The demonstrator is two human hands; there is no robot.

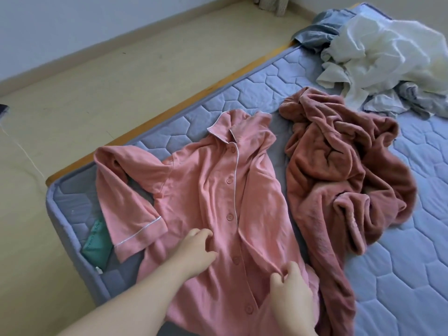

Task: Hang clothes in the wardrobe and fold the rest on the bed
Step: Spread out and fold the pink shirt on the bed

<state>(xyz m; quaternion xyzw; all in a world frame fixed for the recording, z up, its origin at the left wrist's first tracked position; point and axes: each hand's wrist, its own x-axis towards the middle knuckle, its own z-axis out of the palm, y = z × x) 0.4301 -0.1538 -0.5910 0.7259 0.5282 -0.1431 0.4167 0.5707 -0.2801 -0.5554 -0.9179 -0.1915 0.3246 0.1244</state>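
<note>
A pink button-up pyjama shirt [213,190] with white piping lies face up near the corner of the blue quilted mattress [400,263], collar pointing away from me. My left hand [194,253] rests on the shirt's lower front, left of the buttons, fingers loosely bent against the cloth. My right hand [291,287] pinches a fold of the shirt's fabric just right of the button row. One sleeve lies bent over the mattress's left side.
A crumpled dusty-rose fleece garment [339,178] lies to the right of the shirt. Farther back a heap of white [388,52] and grey clothes [322,27] sits near the mattress edge. A green tag [95,241] shows on the mattress side. Beige floor [97,81] lies to the left.
</note>
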